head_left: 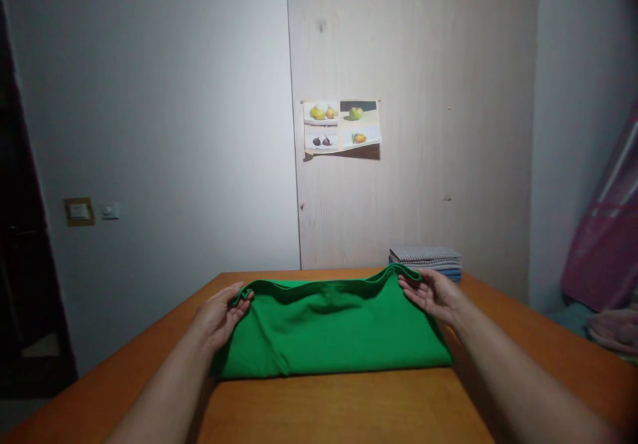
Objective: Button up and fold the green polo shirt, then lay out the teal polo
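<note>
A green cloth garment (339,337) lies folded in a wide band across the wooden table, its exact kind not clear. My left hand (222,312) grips its upper left corner between thumb and fingers. At the upper right corner, my right hand (432,296) pinches the edge in the same way. Between the two hands the far edge is lifted and sags slightly, while the near folded edge rests on the tabletop. A few creases run through the fabric near the lower left.
Behind my right hand, a stack of folded striped and blue cloths (426,261) stands at the table's (319,407) far edge. A fruit picture sheet (341,127) hangs on the panel beyond. Pink fabric (615,328) lies off to the right, and a dark doorway (24,231) is at left.
</note>
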Demonstrator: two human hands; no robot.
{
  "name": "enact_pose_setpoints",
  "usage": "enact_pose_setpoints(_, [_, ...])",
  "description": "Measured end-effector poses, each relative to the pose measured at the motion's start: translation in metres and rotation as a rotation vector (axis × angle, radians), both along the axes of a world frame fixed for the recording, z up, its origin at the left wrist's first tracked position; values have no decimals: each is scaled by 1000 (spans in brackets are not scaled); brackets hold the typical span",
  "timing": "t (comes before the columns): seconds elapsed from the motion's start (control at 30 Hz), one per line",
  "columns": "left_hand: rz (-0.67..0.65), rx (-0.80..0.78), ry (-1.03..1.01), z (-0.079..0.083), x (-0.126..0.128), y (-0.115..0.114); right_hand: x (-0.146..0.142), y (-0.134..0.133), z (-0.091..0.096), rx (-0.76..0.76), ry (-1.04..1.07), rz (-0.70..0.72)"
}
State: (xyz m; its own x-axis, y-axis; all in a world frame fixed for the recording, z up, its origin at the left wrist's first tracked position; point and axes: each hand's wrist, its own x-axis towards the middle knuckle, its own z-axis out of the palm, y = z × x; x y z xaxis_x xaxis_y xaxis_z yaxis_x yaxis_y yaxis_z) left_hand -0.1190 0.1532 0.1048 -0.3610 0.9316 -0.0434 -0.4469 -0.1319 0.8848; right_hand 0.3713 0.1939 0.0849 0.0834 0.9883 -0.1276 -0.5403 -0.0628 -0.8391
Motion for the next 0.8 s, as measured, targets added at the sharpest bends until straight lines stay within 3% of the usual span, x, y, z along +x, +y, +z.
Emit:
enact_pose_setpoints(0.13, [20,-187,73,-37,5,42,-12,38,-37,-147,-76,-17])
enact_pose_setpoints(0.3, [10,-237,133,-72,9,52,-15,56,-82,-184,-121,-23])
enact_pose_setpoints(0.5, [27,-225,320,-75,4,56,-7,55,-87,-143,-102,-21])
enact_pose_setpoints(0.7, [195,-202,497,-75,13,67,-11,51,-82,-122,-144,-117])
enact_pose_setpoints(0.8, [198,-130,612,-73,16,67,-13,50,-86,-19,-250,-139])
